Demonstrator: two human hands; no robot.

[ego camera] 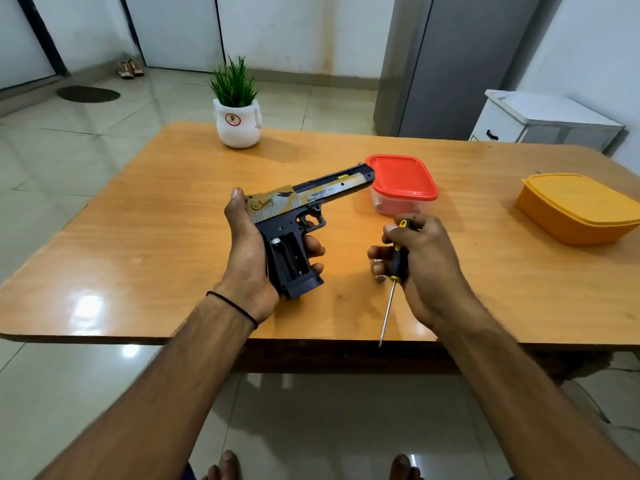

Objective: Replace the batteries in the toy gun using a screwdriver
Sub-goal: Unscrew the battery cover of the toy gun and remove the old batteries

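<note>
My left hand (247, 258) grips the handle of a black and gold toy gun (304, 202) above the wooden table (173, 216), barrel pointing right. The battery compartment (289, 256) in the grip is uncovered, and a white-tipped battery shows in its left slot. My right hand (419, 261) holds a black and yellow screwdriver (394, 271), with the metal shaft pointing down toward me past the table's front edge. Something small seems to lie under the right fingers, but I cannot tell what.
A clear container with a red lid (401, 178) sits just beyond the gun's muzzle. An orange lidded box (578, 206) stands at the table's right side. A potted plant (237, 112) is at the far edge. My feet show below.
</note>
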